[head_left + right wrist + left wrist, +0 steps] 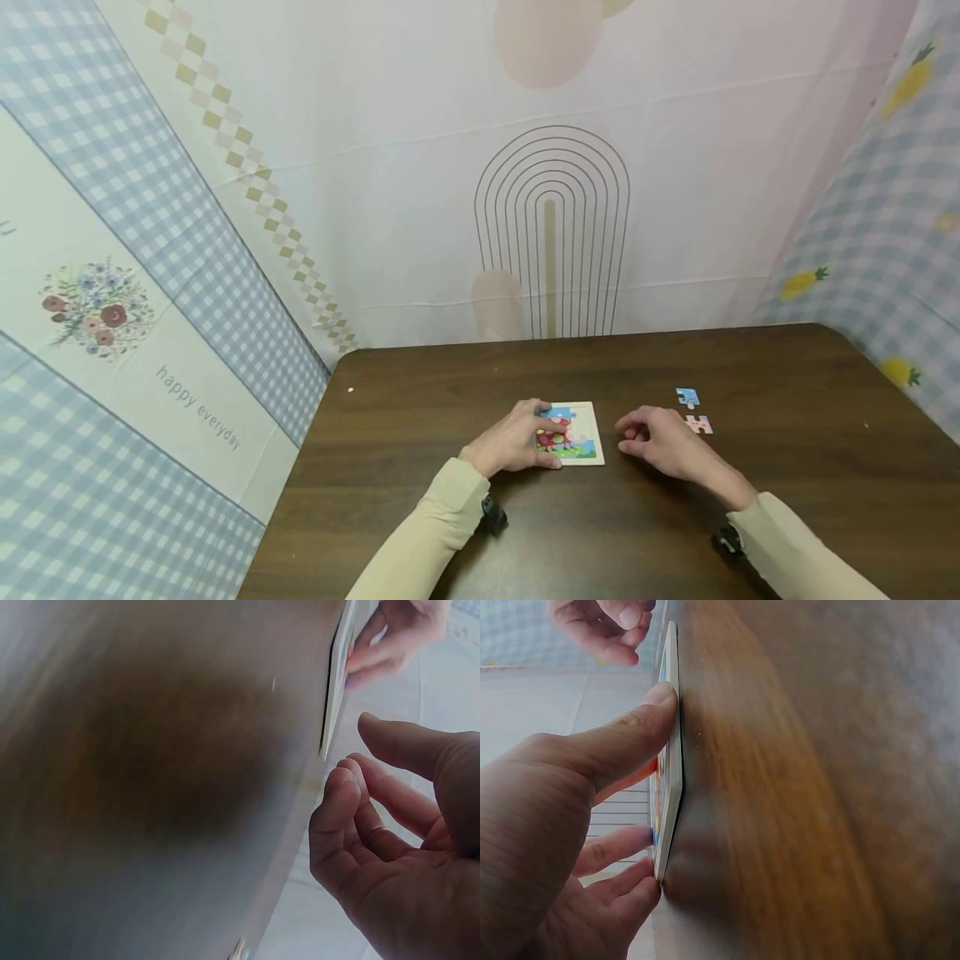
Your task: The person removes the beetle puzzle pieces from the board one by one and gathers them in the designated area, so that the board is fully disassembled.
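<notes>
A small square jigsaw puzzle board [588, 422] with a pale frame lies on the table, partly filled with a colourful picture. My left hand [517, 437] holds it from the left, the thumb on the near edge and fingers across the picture and far side. In the left wrist view that thumb [637, 739] presses the board's rim [676, 750]. Just right of the board, my right hand [663, 442] hovers with loosely curled fingers. The right wrist view shows a gap between its thumb [405, 746] and fingers, with nothing held.
Beyond the right hand lie a blue puzzle piece [687, 397] and a pink puzzle piece [699, 424]. The brown wooden table [420, 392] ends at a patterned cloth backdrop [405, 250]. Checked cloth [847, 275] hangs along the right side.
</notes>
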Demonstrator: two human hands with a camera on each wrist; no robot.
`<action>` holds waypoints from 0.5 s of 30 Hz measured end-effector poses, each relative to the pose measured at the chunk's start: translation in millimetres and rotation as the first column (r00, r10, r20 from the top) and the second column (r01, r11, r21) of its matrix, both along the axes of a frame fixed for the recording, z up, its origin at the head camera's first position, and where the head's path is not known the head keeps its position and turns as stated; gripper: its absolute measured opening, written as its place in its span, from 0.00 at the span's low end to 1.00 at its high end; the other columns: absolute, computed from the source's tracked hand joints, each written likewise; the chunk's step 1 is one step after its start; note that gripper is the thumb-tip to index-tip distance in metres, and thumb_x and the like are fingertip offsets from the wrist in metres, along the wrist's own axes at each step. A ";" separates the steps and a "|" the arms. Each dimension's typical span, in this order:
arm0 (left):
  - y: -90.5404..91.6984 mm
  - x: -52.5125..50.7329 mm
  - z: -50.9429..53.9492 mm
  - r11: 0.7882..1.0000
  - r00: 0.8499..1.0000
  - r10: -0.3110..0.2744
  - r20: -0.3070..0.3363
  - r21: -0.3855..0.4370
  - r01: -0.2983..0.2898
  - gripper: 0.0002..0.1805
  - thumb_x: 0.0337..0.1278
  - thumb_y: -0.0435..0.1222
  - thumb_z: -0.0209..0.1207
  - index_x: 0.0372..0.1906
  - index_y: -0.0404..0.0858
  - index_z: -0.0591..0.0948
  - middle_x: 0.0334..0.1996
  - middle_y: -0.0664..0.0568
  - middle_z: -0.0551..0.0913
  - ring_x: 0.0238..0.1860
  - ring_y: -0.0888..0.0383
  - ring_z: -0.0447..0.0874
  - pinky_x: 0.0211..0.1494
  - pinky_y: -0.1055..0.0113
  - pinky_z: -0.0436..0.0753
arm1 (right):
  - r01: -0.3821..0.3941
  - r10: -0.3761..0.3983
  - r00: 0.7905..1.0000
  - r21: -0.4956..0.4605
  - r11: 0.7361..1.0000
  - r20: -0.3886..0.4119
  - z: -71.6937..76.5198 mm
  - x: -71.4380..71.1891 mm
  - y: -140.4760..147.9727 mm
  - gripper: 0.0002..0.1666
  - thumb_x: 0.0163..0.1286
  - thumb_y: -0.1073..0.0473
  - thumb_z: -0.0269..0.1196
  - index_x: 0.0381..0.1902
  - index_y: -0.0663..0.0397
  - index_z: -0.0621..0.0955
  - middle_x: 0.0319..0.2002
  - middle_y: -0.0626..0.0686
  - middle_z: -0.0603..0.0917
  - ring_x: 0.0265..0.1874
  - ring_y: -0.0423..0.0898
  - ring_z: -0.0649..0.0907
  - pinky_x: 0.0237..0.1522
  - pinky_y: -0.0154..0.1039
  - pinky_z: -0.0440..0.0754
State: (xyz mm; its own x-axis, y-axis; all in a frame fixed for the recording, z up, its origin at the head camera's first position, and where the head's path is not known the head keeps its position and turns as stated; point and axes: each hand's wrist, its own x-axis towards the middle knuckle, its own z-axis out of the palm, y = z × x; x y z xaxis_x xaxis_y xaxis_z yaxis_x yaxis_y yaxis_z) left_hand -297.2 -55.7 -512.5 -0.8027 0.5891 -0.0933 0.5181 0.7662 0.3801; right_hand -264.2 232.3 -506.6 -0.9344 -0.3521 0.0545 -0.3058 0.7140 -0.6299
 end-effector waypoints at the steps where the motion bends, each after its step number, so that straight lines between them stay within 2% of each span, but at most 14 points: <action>1: 0.0 -0.3 0.1 1.000 1.000 -0.001 0.000 0.003 0.001 0.30 0.62 0.52 0.78 0.69 0.57 0.87 0.80 0.48 0.72 0.81 0.49 0.69 0.79 0.58 0.78 | -0.010 0.010 1.000 -0.004 1.000 0.002 -0.6 -0.7 -3.3 0.12 0.69 0.63 0.76 0.48 0.62 0.90 0.36 0.48 0.86 0.35 0.39 0.79 0.37 0.32 0.78; 6: 0.4 -2.7 -0.6 1.000 1.000 -0.006 0.000 0.007 0.006 0.31 0.62 0.52 0.77 0.70 0.57 0.86 0.80 0.48 0.72 0.81 0.49 0.68 0.80 0.57 0.77 | -0.053 0.053 0.999 -0.018 0.998 0.002 -2.7 -4.5 -16.5 0.12 0.67 0.64 0.77 0.47 0.63 0.90 0.36 0.49 0.86 0.35 0.39 0.78 0.36 0.32 0.78; 15: 1.7 -5.9 -1.5 1.000 1.000 0.001 0.007 0.005 -0.001 0.31 0.63 0.53 0.77 0.71 0.58 0.85 0.81 0.48 0.71 0.81 0.49 0.68 0.80 0.56 0.77 | -0.084 0.084 0.996 0.009 0.996 0.040 -2.7 -10.7 -33.4 0.14 0.66 0.64 0.78 0.48 0.62 0.90 0.36 0.50 0.84 0.34 0.41 0.77 0.35 0.33 0.76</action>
State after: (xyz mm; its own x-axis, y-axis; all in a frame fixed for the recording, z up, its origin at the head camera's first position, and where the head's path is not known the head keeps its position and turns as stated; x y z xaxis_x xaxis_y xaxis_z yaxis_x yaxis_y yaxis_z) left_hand -303.2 -53.9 -514.0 -0.8024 0.5890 -0.0958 0.5150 0.7647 0.3873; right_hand -274.9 198.9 -509.3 -0.9029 -0.4296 0.0136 -0.3396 0.6937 -0.6351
